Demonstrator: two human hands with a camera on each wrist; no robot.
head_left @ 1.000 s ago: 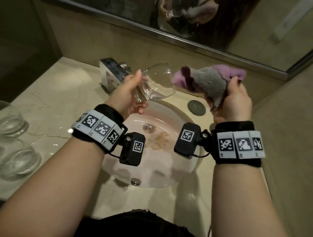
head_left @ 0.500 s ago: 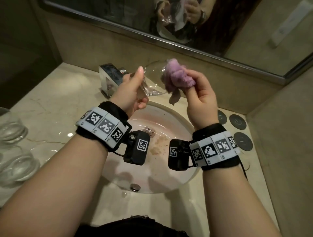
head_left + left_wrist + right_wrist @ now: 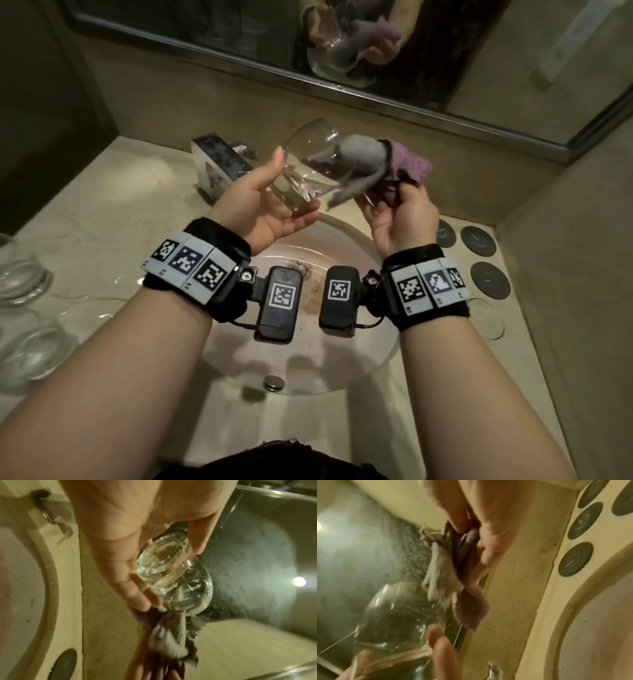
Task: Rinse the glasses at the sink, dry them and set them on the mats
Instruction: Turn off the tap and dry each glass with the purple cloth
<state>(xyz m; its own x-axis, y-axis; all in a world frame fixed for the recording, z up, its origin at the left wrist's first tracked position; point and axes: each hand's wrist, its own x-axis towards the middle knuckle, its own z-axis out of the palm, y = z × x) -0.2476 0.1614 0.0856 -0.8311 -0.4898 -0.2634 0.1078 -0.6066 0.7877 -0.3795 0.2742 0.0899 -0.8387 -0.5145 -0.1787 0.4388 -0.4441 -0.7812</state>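
My left hand (image 3: 270, 202) grips a clear round glass (image 3: 308, 161) by its thick base (image 3: 163, 559), tipped on its side over the sink (image 3: 346, 236), mouth to the right. My right hand (image 3: 397, 212) pinches a grey and purple cloth (image 3: 363, 157) whose grey end is stuffed inside the glass; the purple part (image 3: 411, 162) stays outside. The right wrist view shows the cloth (image 3: 447, 577) entering the glass (image 3: 399, 612). Several round dark mats (image 3: 478, 240) lie on the counter at the right. Two more glasses (image 3: 24, 277) (image 3: 37, 349) stand at the left edge.
A chrome faucet (image 3: 219, 164) stands behind the sink at the left, close to my left hand. A mirror (image 3: 342, 44) runs along the back wall. A side wall (image 3: 575, 274) closes the counter just beyond the mats.
My right hand brought the cloth left from open air and pushed its grey end into the glass. My left hand tilted the glass and turned palm up.
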